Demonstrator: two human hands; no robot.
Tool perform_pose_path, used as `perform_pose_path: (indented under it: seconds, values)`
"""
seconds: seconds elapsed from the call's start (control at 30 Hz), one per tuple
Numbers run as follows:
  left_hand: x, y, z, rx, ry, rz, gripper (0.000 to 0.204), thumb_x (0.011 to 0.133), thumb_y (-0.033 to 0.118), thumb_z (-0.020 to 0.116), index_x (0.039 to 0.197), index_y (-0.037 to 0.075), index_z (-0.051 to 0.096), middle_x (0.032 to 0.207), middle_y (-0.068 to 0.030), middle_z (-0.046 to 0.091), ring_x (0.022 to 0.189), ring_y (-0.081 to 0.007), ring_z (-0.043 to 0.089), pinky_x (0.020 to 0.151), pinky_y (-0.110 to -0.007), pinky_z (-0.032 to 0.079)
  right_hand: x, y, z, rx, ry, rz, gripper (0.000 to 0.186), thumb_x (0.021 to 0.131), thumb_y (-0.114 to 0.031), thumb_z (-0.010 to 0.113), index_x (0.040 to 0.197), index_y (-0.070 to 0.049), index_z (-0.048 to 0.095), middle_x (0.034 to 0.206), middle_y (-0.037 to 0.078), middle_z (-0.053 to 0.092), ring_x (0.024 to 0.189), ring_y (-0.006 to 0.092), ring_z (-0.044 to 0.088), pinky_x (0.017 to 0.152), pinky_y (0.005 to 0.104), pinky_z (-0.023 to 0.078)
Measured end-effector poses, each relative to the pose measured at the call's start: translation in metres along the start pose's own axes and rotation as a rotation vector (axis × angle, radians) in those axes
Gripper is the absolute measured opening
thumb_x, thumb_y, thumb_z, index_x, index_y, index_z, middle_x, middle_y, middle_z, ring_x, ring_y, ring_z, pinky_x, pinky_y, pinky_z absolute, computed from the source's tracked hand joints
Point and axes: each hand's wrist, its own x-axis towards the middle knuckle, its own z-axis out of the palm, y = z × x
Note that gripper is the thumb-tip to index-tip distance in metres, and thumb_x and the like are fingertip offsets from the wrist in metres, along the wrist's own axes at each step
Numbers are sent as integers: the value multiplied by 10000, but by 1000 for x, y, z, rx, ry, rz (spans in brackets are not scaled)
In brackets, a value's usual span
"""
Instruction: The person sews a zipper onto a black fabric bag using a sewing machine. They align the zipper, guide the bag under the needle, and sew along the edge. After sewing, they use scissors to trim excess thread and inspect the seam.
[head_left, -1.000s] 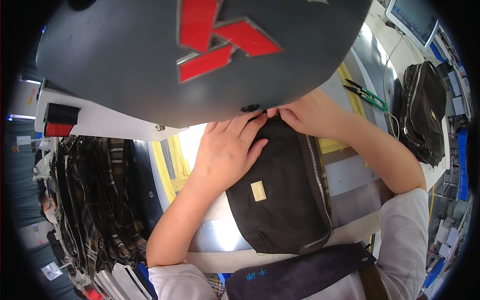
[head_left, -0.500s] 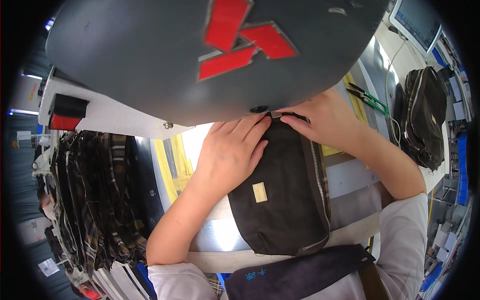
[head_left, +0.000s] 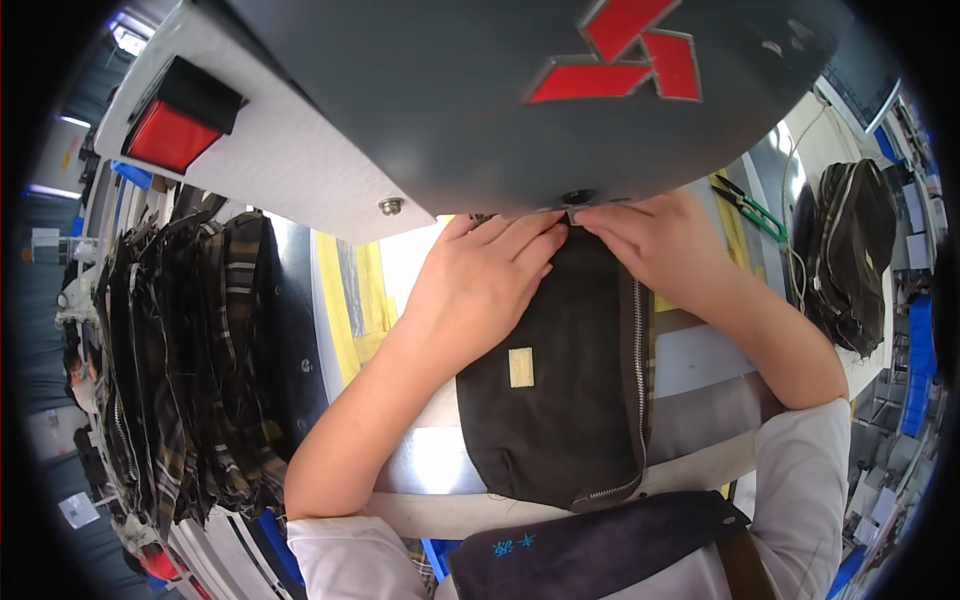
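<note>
I am resting left hand (head_left: pixel 482 278) and right hand (head_left: pixel 668 245) on the dark bag (head_left: pixel 560 410) lying on the desk (head_left: pixel 700 466); their grip I cannot tell. I am apparently aligning its edge at the machine (head_left: pixel 470 110); the next move is likely calling for steadiness.

The pouch (head_left: pixel 560 420) is dark brown, nearly black cloth, with a small cream label (head_left: pixel 521 367) on its upper face and a silvery zip (head_left: pixel 640 380) running down its right side and curving in along the lower edge, a sliver of plaid showing beside it. It lies nearly flat, lengthwise on the table (head_left: pixel 425 462), slightly creased at the lower left, its far end just below the machine (head_left: pixel 480 130).
</note>
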Motion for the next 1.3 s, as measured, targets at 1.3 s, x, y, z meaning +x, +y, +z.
perform_pose_path:
  seconds: [1.3]
  values:
    - [1, -5, 0, -152, -42, -79, 380, 746, 86, 694, 1118, 47, 624, 1211, -66, 618, 1048, -283, 615, 901, -386, 485, -9, -10, -7, -231, -200, -163, 276, 774, -121, 591, 1026, -6, 601, 1179, 123, 605, 1073, 221, 594, 902, 326, 512]
